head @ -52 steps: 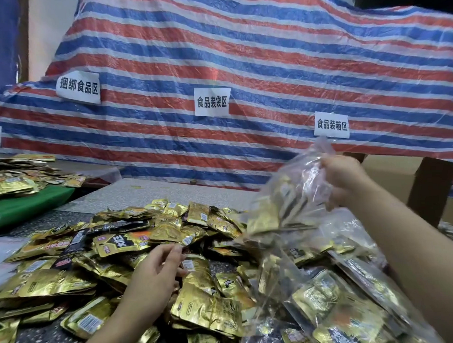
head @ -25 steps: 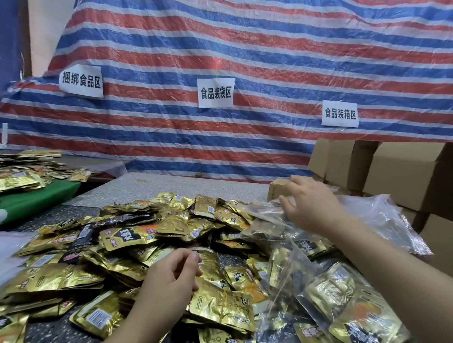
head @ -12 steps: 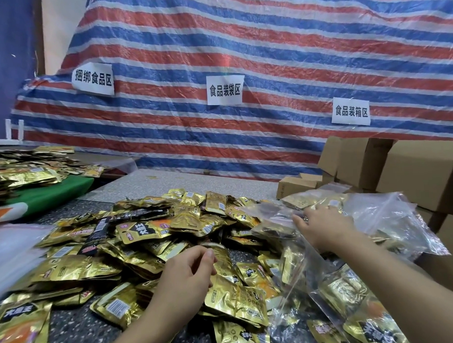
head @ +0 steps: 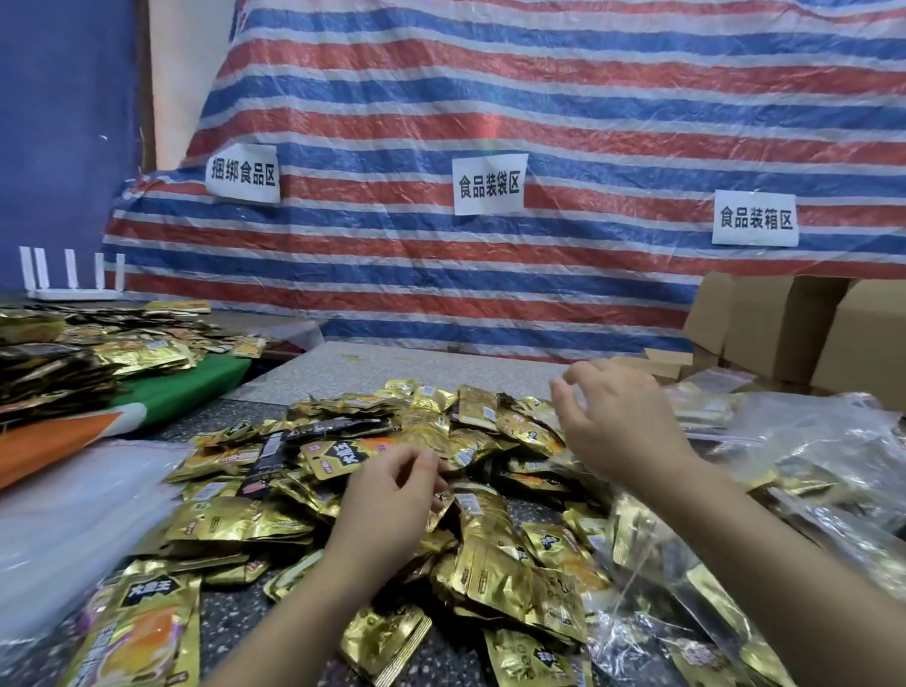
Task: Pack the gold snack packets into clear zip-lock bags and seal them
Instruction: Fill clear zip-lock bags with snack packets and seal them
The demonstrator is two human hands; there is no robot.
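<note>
My left hand (head: 389, 492) fingers curl on the gold packets (head: 478, 543) mid-table; right hand (head: 615, 420) fingers hang loosely apart, empty.

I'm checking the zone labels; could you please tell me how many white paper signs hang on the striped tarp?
3: left white paper sign, middle sign, right sign above the cardboard boxes. None seems hidden.

left hand (head: 389, 494) curled, right hand (head: 618, 425) spread (raised)

Dark speckled table (head: 255, 622) carries a loose heap of gold snack packets (head: 479, 563) at centre, filled clear zip-lock bags (head: 830, 463) on right, empty clear bags (head: 62, 537) near left, cardboard boxes (head: 799, 326) far right.
</note>
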